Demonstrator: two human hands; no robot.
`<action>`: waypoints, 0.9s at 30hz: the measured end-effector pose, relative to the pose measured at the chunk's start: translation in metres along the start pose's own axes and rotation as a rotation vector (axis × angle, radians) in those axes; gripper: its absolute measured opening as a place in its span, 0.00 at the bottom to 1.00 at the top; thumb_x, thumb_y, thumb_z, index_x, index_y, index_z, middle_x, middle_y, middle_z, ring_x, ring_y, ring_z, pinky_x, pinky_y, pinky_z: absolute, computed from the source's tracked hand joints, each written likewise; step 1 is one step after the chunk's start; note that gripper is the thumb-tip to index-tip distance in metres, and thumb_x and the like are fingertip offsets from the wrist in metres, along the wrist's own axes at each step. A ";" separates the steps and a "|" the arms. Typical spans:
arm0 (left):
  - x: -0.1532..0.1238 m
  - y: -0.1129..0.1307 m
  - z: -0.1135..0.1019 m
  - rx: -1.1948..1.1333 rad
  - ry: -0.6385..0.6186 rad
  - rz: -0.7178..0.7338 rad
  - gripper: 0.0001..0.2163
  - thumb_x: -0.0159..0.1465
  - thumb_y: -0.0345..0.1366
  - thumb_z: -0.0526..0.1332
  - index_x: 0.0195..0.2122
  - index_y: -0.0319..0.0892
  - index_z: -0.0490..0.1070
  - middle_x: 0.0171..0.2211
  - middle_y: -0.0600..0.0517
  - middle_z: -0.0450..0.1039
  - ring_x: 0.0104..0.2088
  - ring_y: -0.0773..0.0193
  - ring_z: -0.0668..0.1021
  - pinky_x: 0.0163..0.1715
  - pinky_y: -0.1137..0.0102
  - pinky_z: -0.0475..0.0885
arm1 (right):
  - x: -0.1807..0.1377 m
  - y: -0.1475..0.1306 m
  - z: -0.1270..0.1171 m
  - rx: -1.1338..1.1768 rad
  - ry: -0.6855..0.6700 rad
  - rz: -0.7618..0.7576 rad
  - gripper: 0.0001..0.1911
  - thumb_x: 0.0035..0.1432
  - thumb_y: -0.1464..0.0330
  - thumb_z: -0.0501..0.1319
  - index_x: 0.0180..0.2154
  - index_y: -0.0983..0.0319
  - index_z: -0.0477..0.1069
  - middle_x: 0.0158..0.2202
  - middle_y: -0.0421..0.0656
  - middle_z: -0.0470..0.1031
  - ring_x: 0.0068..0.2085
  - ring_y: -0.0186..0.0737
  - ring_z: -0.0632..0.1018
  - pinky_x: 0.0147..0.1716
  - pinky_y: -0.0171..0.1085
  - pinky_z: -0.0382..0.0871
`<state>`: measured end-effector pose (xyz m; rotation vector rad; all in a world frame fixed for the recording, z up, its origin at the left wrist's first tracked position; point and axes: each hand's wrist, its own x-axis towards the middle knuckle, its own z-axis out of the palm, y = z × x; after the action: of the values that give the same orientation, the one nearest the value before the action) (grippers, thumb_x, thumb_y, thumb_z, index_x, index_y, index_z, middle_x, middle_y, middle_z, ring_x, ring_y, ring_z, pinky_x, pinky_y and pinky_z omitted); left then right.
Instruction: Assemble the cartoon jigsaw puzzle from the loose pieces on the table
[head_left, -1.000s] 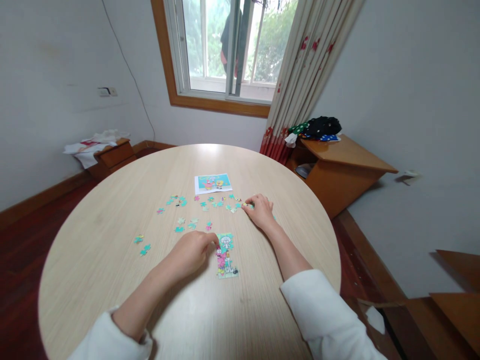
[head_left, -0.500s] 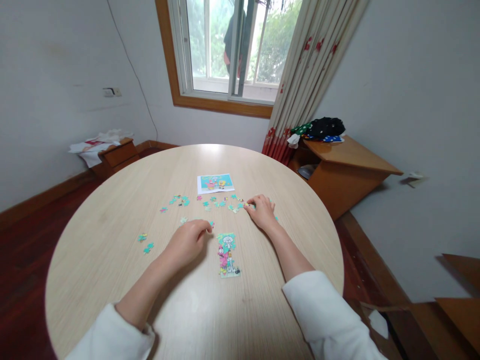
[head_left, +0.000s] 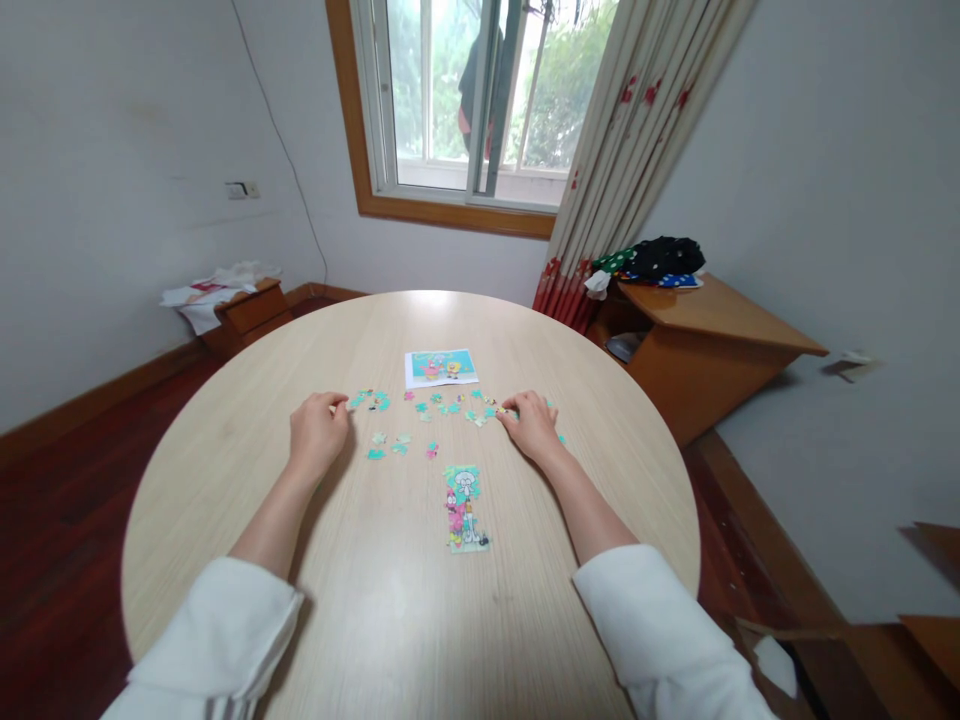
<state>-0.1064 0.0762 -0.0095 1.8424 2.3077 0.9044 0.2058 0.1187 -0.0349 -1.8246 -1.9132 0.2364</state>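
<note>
Loose, plain white sleeves (head_left: 660,630), lightly creased, end in wide cuffs (head_left: 274,597).

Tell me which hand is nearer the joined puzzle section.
Right. The right hand is beyond the joined puzzle section, slightly to its right; the left hand is also beyond it, farther to its left.

- Through the head camera I look into what seems a room in a home: pale walls (head_left: 112,120), dark reddish wooden floor (head_left: 60,520).
- Ahead of me, a wood-framed sliding window (head_left: 439,110) shows greenery (head_left: 566,110) outside; a cream curtain (head_left: 652,120) with red patterning hangs at its right.
- To the right, heaped cloth (head_left: 667,258) tops brown wooden furniture (head_left: 712,365); at left, white cloth (head_left: 196,294) covers a small wooden cabinet (head_left: 257,315).
- I see a round, wood-grain tabletop (head_left: 397,620) bearing cartoon jigsaw pieces (head_left: 376,454), a domestic touch.
</note>
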 end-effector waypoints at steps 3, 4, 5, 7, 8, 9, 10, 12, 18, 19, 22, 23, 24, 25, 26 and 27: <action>0.006 0.006 0.007 0.071 -0.020 0.005 0.19 0.63 0.36 0.48 0.45 0.34 0.74 0.45 0.37 0.74 0.47 0.48 0.74 0.46 0.57 0.65 | 0.000 0.000 0.000 0.006 0.007 -0.002 0.07 0.56 0.66 0.61 0.37 0.61 0.73 0.44 0.46 0.72 0.48 0.46 0.68 0.43 0.42 0.53; 0.007 0.009 0.009 0.101 -0.023 0.010 0.19 0.64 0.38 0.48 0.46 0.34 0.74 0.47 0.36 0.73 0.48 0.46 0.72 0.46 0.54 0.64 | 0.000 0.000 0.000 0.011 0.010 -0.003 0.07 0.56 0.66 0.61 0.37 0.61 0.73 0.44 0.46 0.72 0.48 0.46 0.68 0.43 0.42 0.53; 0.008 0.011 0.012 0.129 -0.021 0.008 0.20 0.64 0.39 0.48 0.47 0.34 0.73 0.48 0.36 0.72 0.50 0.44 0.71 0.46 0.53 0.63 | 0.000 0.000 0.000 0.015 0.011 -0.004 0.07 0.56 0.66 0.61 0.37 0.61 0.73 0.44 0.46 0.72 0.48 0.46 0.68 0.43 0.42 0.53; 0.010 0.012 0.018 0.177 -0.022 0.009 0.21 0.64 0.40 0.48 0.51 0.36 0.71 0.52 0.36 0.70 0.51 0.42 0.69 0.46 0.51 0.62 | 0.000 0.001 0.000 0.022 0.011 -0.007 0.07 0.55 0.66 0.61 0.37 0.61 0.73 0.44 0.46 0.72 0.48 0.46 0.68 0.43 0.42 0.53; 0.010 0.012 0.021 0.195 -0.024 0.012 0.21 0.64 0.39 0.48 0.53 0.37 0.70 0.54 0.38 0.69 0.51 0.42 0.68 0.45 0.50 0.62 | 0.000 0.001 0.000 0.025 0.010 -0.008 0.07 0.55 0.66 0.61 0.37 0.60 0.73 0.44 0.46 0.72 0.48 0.46 0.68 0.43 0.42 0.53; 0.011 0.012 0.024 0.207 -0.034 0.024 0.21 0.64 0.38 0.49 0.54 0.39 0.69 0.56 0.40 0.67 0.51 0.42 0.67 0.45 0.50 0.61 | 0.000 0.001 0.000 0.028 0.009 -0.010 0.07 0.55 0.66 0.61 0.37 0.60 0.73 0.44 0.46 0.72 0.48 0.46 0.68 0.43 0.41 0.53; 0.012 0.011 0.026 0.215 -0.051 0.042 0.21 0.64 0.37 0.48 0.56 0.42 0.68 0.57 0.42 0.67 0.51 0.42 0.67 0.44 0.50 0.61 | 0.000 0.002 0.001 0.031 0.007 -0.013 0.07 0.55 0.66 0.61 0.37 0.60 0.73 0.44 0.46 0.72 0.48 0.46 0.68 0.43 0.41 0.53; 0.012 0.009 0.030 0.230 -0.099 0.085 0.20 0.64 0.36 0.48 0.55 0.47 0.69 0.57 0.46 0.67 0.50 0.43 0.67 0.43 0.50 0.60 | 0.000 0.002 0.001 0.037 0.006 -0.016 0.07 0.55 0.66 0.61 0.37 0.60 0.73 0.44 0.46 0.72 0.48 0.45 0.68 0.42 0.41 0.53; 0.012 0.006 0.030 0.212 -0.122 0.111 0.17 0.61 0.33 0.49 0.45 0.49 0.76 0.51 0.48 0.74 0.49 0.45 0.68 0.43 0.52 0.58 | 0.000 0.004 0.001 0.049 0.006 -0.018 0.06 0.55 0.66 0.61 0.36 0.60 0.73 0.43 0.46 0.72 0.47 0.45 0.68 0.42 0.41 0.53; 0.012 0.005 0.029 0.190 -0.111 0.106 0.17 0.61 0.32 0.50 0.43 0.48 0.76 0.49 0.47 0.75 0.49 0.45 0.69 0.44 0.52 0.57 | 0.000 0.004 0.000 0.051 0.005 -0.016 0.06 0.55 0.66 0.61 0.36 0.60 0.73 0.43 0.45 0.72 0.47 0.45 0.68 0.42 0.41 0.53; 0.012 0.004 0.029 0.122 -0.094 0.087 0.14 0.60 0.33 0.51 0.38 0.45 0.77 0.44 0.46 0.78 0.48 0.48 0.71 0.46 0.52 0.56 | 0.000 0.004 0.000 0.055 0.005 -0.015 0.06 0.55 0.66 0.62 0.36 0.60 0.73 0.43 0.45 0.72 0.48 0.45 0.68 0.42 0.40 0.53; 0.013 0.004 0.028 0.102 -0.092 0.078 0.14 0.60 0.33 0.51 0.37 0.44 0.77 0.42 0.46 0.78 0.48 0.48 0.71 0.47 0.53 0.56 | 0.000 0.004 0.001 0.057 0.006 -0.017 0.06 0.55 0.66 0.61 0.36 0.60 0.73 0.43 0.45 0.72 0.47 0.45 0.68 0.42 0.40 0.53; 0.013 0.003 0.028 0.087 -0.089 0.066 0.13 0.60 0.33 0.51 0.36 0.44 0.76 0.41 0.46 0.78 0.48 0.49 0.72 0.47 0.53 0.56 | 0.000 0.004 0.001 0.059 0.008 -0.021 0.06 0.55 0.66 0.61 0.36 0.60 0.73 0.43 0.45 0.72 0.47 0.45 0.68 0.42 0.40 0.53; 0.014 0.003 0.027 0.075 -0.083 0.050 0.13 0.61 0.34 0.51 0.36 0.44 0.76 0.40 0.46 0.78 0.47 0.49 0.73 0.47 0.54 0.57 | 0.001 0.005 0.001 0.061 0.010 -0.023 0.06 0.55 0.66 0.61 0.36 0.60 0.73 0.43 0.45 0.72 0.47 0.44 0.68 0.41 0.40 0.53; 0.015 0.002 0.027 0.067 -0.074 0.029 0.13 0.60 0.34 0.51 0.36 0.43 0.76 0.39 0.46 0.78 0.47 0.50 0.73 0.46 0.55 0.57 | 0.001 0.005 0.001 0.063 0.013 -0.024 0.06 0.55 0.66 0.61 0.36 0.60 0.73 0.42 0.45 0.72 0.47 0.44 0.68 0.41 0.40 0.53; 0.015 0.001 0.026 0.062 -0.061 0.006 0.13 0.60 0.35 0.51 0.36 0.43 0.75 0.38 0.45 0.78 0.46 0.51 0.74 0.46 0.55 0.58 | 0.001 0.005 0.002 0.066 0.014 -0.024 0.06 0.55 0.66 0.62 0.36 0.60 0.73 0.42 0.45 0.72 0.47 0.44 0.68 0.41 0.40 0.53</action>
<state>-0.1000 0.1008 -0.0256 1.8737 2.3199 0.7746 0.2095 0.1201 -0.0384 -1.7553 -1.8939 0.2745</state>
